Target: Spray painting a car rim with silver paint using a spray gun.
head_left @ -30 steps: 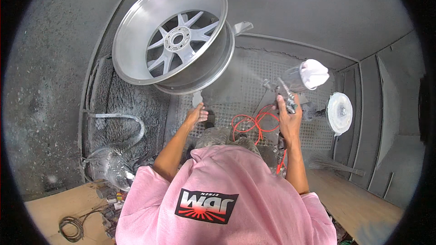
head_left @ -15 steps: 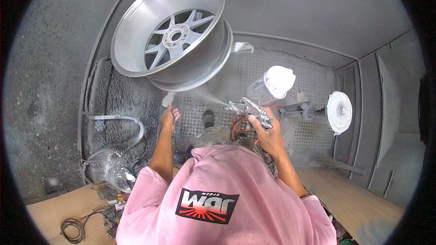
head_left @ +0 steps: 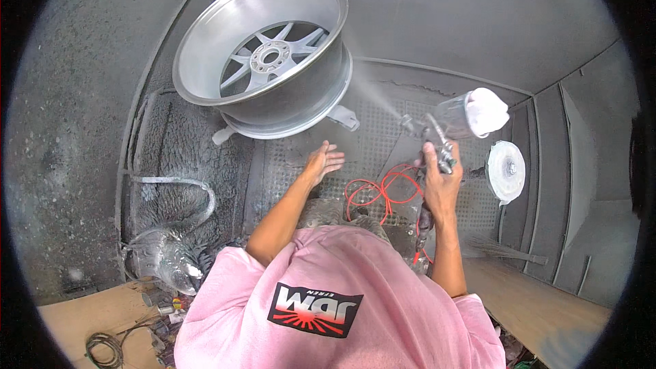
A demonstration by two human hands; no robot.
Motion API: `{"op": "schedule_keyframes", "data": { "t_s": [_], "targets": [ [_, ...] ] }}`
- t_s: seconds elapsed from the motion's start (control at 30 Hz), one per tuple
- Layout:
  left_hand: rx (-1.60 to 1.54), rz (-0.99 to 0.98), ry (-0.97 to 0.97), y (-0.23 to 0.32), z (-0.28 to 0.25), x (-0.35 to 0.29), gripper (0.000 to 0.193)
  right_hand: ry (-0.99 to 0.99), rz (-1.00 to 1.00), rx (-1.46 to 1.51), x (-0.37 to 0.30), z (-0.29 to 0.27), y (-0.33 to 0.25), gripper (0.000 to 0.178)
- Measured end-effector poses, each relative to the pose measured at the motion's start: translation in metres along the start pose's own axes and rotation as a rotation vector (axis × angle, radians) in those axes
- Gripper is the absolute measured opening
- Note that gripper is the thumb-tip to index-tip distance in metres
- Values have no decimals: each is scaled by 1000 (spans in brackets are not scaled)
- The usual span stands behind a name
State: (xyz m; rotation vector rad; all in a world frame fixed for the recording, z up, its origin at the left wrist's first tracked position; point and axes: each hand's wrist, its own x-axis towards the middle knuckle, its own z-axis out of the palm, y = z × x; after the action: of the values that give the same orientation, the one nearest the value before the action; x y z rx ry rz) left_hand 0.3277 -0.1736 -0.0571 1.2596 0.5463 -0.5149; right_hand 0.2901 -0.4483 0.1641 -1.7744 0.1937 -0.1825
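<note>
A silver multi-spoke car wheel rim (head_left: 287, 106) is raised at the upper left, its hollow side tilted up. Pale support arms jut out below it, one (head_left: 344, 117) at its right and one (head_left: 222, 136) at its left. My left hand (head_left: 324, 162) is empty, fingers apart, a little below the right-hand arm and not touching it. In my right hand (head_left: 443, 181) is a spray gun (head_left: 432, 140) with a clear cup (head_left: 459, 115) under a white cover. A pale mist streams from its nozzle up and left, past the rim's right side.
A red air hose (head_left: 385, 195) loops in front of me near the gun. To the right stands a round white-coated disc (head_left: 506, 172). A coated curved pipe (head_left: 198, 191) is at the left. Grey booth walls surround a perforated floor, with wooden boards (head_left: 547, 294) near me.
The support arms under the rim have swung round. My left hand has moved right, away from the arm beside it. The spray gun has moved right and up, still spraying, its mist now angled more steeply.
</note>
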Motion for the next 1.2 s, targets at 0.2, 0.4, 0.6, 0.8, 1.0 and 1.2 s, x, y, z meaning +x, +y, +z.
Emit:
{"op": "schedule_keyframes", "data": {
  "t_s": [0.2,0.4,0.6,0.8,1.0,1.2],
  "targets": [
    [-512,-33,7,-2,22,20,69,-305,138,193,-48,25,-4,22],
    [-539,-29,209,-23,-21,0,68,-326,87,127,-45,27,-17,24],
    [-499,-16,318,-29,-53,-17,78,30,30,56,-12,-2,0,24],
    [-394,-2,481,-41,-113,-25,83,-115,135,69,-27,7,19,20],
    [-319,-23,574,-31,-151,-34,72,-301,169,108,-58,26,32,23],
    [-440,-8,679,-23,-203,-39,63,-124,121,-74,-34,3,40,24]
  ]
}}
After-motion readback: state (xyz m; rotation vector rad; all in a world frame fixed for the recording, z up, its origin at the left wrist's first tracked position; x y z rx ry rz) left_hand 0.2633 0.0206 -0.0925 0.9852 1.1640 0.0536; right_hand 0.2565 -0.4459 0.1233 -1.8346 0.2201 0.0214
